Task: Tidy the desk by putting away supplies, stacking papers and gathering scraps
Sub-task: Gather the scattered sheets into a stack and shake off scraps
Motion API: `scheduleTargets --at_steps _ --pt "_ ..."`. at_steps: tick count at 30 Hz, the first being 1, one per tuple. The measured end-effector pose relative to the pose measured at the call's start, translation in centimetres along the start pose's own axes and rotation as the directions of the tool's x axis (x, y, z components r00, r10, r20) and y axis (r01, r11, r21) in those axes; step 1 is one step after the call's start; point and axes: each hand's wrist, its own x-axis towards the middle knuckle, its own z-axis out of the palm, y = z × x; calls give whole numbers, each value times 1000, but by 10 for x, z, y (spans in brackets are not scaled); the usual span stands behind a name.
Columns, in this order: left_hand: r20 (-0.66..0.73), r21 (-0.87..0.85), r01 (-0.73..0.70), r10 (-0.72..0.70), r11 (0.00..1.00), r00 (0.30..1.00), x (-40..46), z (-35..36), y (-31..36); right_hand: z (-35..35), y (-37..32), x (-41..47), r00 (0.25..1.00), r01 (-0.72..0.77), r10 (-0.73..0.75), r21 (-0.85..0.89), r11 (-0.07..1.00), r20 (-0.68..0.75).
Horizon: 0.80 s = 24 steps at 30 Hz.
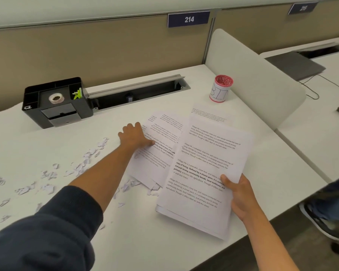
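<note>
The stack of papers (202, 173) lay at the desk's (164, 241) near edge, its corner gripped by the right hand (241, 194). The left hand (135, 136) pressed flat on loose sheets (160, 137) beside it. Paper scraps (47, 178) lay scattered to the left.

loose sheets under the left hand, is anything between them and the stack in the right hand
Nothing visible blocks them. The left hand rests on the loose sheets, which already overlap the stack that the right hand grips. Paper scraps lie to the left, away from that path.
</note>
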Motion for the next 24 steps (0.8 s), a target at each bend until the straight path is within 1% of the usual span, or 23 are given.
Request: scheduleTargets --at_steps 4,9,14,20,24 --pt "12 -94 24 -23 995 1000 3 1 2 0 1 6 1000 -9 9 2 1000 1" --pt "-68 -276 -5 -14 961 998 -9 1 -1 4 3 12 1000 -16 16 11 1000 19" --pt "-99 -275 -14 -14 961 995 -22 -11 -6 7 2 20 999 -23 23 1 1000 24" --pt "-97 -369 -17 -21 929 995 -47 -47 -11 12 -2 26 999 -28 28 -7 1000 41" --pt "-161 -410 -70 4 910 987 -73 -80 -17 19 -4 31 998 -29 30 -10 1000 64"
